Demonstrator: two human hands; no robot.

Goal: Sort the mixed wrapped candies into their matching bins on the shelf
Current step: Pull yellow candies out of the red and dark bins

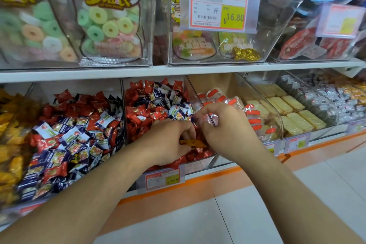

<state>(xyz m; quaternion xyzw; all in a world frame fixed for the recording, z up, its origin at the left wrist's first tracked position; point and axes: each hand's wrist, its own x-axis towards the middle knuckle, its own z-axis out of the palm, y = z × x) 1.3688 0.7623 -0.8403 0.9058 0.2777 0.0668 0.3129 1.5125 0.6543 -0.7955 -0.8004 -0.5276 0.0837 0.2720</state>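
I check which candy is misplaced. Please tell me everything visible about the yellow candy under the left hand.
The yellow candy is a flat piece in a shiny orange-yellow wrapper with dark print, too blurred to read. It lies on red candies near the front of the clear bin. The left hand curls over it, fingers touching its top edge; part is hidden.

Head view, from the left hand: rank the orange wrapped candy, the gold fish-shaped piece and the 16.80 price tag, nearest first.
From the left hand:
1. Orange wrapped candy, held at its fingers in the lower middle bin.
2. Gold fish-shaped piece, in the clear bin on the upper shelf, up and to the right.
3. 16.80 price tag, on that bin's front, higher up.
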